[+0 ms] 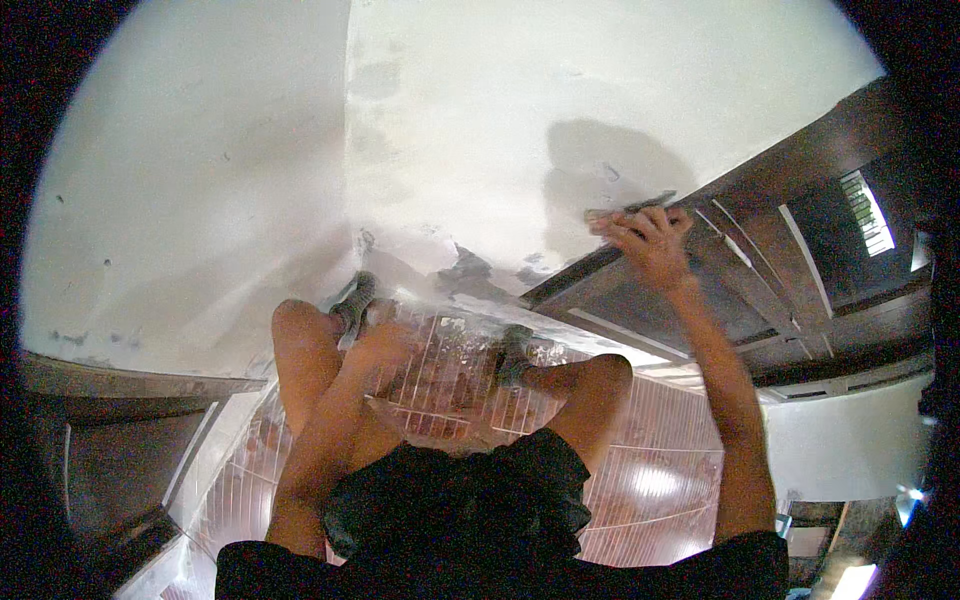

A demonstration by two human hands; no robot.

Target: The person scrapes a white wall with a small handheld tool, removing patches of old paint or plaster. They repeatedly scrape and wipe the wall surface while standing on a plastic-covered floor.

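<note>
My right hand (646,238) is raised to the white wall (465,135) beside a dark door frame (577,277). Its fingers are bent over a thin, dark, flat tool (651,201) that lies at the wall surface; whether it is a scraper or a sanding sheet cannot be told. A shadow of the hand falls on the wall above it. Down between my bent knees is my left hand (386,349), blurred over the tiled floor. I cannot make out whether it holds anything. Grey patches (469,266) mark the foot of the wall.
A dark panelled wooden door (637,319) stands to the right. Another white wall (187,187) meets the first at a corner on the left, with dark woodwork (135,450) below it. White flecks (454,326) lie on the reddish tiles (660,465) near my shoes (514,352).
</note>
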